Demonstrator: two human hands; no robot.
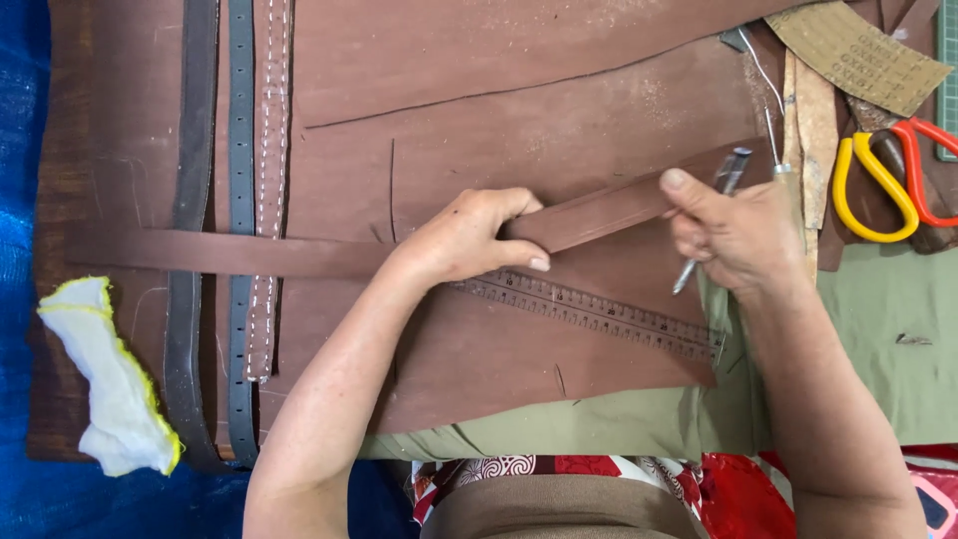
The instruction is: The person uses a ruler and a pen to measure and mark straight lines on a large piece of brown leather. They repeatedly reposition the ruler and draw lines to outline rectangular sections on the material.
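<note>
My left hand [469,240] presses flat on a long brown leather strip [200,252] that runs from the far left up toward the right. My right hand [738,235] grips a slim metal pen-like tool [726,178], its tip pointing down near the strip's right end. A metal ruler [599,314] lies slanted just below both hands, on a large brown leather sheet [479,359]. My right thumb touches the upper right end of the strip.
Three belts [238,150] lie upright at the left: dark, grey with holes, brown with white stitching. A white cloth with yellow edge [115,384] rests at lower left. Scissors with yellow and red handles [883,180] sit at right. Green fabric [888,329] covers the table's right.
</note>
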